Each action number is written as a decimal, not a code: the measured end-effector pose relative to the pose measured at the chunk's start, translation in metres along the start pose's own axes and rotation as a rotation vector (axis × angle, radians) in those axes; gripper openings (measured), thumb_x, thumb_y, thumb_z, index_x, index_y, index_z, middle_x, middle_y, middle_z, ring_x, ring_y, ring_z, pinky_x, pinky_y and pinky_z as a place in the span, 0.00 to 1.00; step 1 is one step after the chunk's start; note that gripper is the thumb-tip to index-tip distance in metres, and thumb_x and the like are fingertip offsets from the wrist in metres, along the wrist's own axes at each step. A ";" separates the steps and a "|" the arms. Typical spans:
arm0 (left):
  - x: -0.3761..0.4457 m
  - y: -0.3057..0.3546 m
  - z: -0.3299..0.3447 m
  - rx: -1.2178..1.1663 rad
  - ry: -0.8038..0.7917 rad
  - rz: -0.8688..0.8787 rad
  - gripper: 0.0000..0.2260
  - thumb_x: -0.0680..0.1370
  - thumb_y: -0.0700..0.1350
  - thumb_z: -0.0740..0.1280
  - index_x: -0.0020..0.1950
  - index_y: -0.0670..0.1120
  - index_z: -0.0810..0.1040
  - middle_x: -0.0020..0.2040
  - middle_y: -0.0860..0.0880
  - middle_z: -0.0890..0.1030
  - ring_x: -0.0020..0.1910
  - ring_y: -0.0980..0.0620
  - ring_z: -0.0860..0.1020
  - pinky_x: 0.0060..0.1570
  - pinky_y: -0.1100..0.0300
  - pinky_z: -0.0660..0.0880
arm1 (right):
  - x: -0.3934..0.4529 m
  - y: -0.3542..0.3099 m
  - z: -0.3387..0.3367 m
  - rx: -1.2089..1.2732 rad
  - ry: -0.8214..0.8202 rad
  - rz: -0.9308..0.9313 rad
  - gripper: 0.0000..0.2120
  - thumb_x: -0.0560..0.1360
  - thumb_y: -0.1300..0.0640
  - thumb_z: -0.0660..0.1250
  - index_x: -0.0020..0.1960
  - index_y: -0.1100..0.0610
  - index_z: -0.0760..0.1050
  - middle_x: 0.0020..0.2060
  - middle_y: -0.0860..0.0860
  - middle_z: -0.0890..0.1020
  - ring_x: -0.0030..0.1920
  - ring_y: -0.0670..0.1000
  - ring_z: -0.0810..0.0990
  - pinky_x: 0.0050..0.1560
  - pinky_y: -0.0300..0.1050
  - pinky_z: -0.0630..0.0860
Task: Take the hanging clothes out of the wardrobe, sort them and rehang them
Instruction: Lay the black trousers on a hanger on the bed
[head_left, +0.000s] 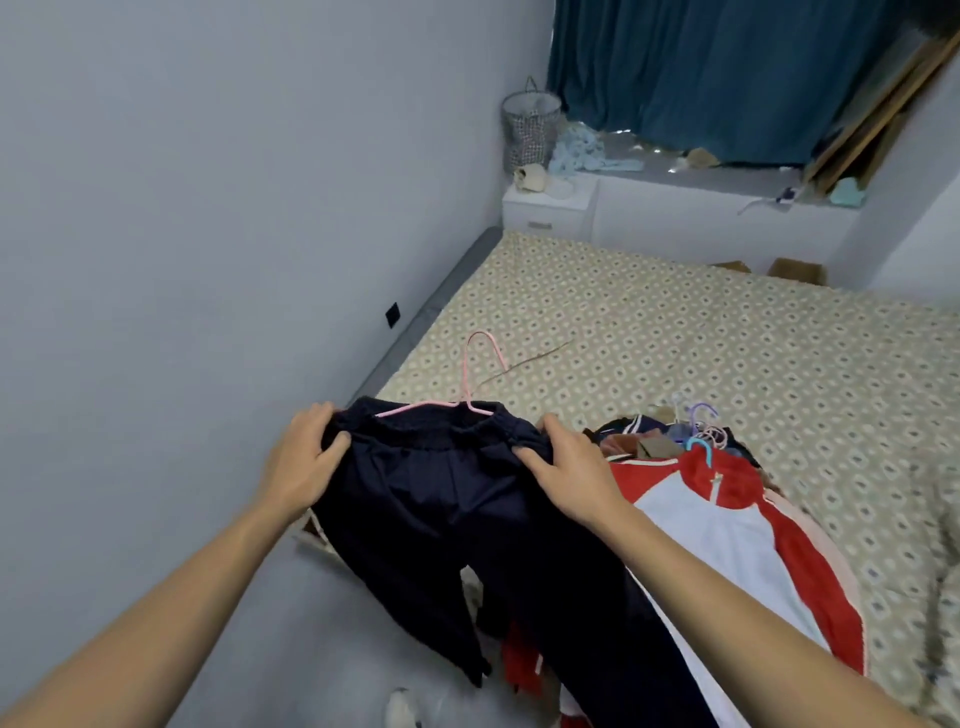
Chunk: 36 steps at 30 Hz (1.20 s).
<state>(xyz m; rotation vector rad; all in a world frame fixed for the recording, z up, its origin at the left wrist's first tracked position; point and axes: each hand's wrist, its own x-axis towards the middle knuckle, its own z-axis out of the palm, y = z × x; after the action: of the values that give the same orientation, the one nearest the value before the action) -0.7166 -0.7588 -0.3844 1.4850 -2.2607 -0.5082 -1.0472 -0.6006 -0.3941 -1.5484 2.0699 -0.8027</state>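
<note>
Trousers (441, 499), one, in two hands

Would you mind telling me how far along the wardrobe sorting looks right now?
Done: clothes are out, piled on the bed, a red jacket on top. In hand: left hand and right hand grip the waistband of navy trousers on a pink hanger. Left: sorting the pile and rehanging; no wardrobe in view.

Home bedroom: bed (675, 338), curtain (727, 73).
</note>
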 end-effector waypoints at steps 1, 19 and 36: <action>0.001 -0.016 -0.006 0.008 0.002 -0.021 0.21 0.76 0.61 0.56 0.56 0.47 0.75 0.52 0.47 0.78 0.51 0.45 0.75 0.50 0.47 0.73 | 0.008 -0.010 0.012 0.011 -0.016 -0.005 0.14 0.79 0.40 0.66 0.52 0.48 0.68 0.48 0.55 0.84 0.53 0.63 0.81 0.45 0.55 0.73; 0.205 -0.218 -0.018 -0.112 0.034 0.028 0.11 0.83 0.43 0.64 0.42 0.45 0.67 0.34 0.50 0.72 0.34 0.47 0.71 0.36 0.48 0.67 | 0.197 -0.068 0.142 -0.077 -0.159 0.118 0.14 0.84 0.40 0.61 0.59 0.50 0.73 0.50 0.47 0.81 0.50 0.50 0.79 0.47 0.51 0.74; 0.387 -0.223 0.185 0.249 -0.287 0.065 0.11 0.85 0.51 0.61 0.50 0.44 0.71 0.49 0.44 0.75 0.49 0.40 0.76 0.49 0.46 0.70 | 0.360 0.114 0.210 -0.138 -0.103 0.422 0.08 0.84 0.50 0.62 0.52 0.54 0.69 0.46 0.52 0.78 0.47 0.58 0.77 0.47 0.57 0.76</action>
<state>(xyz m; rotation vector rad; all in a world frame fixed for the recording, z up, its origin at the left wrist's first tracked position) -0.7763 -1.1840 -0.6080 1.5299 -2.6697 -0.4588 -1.0944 -0.9627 -0.6257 -1.1251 2.2974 -0.4241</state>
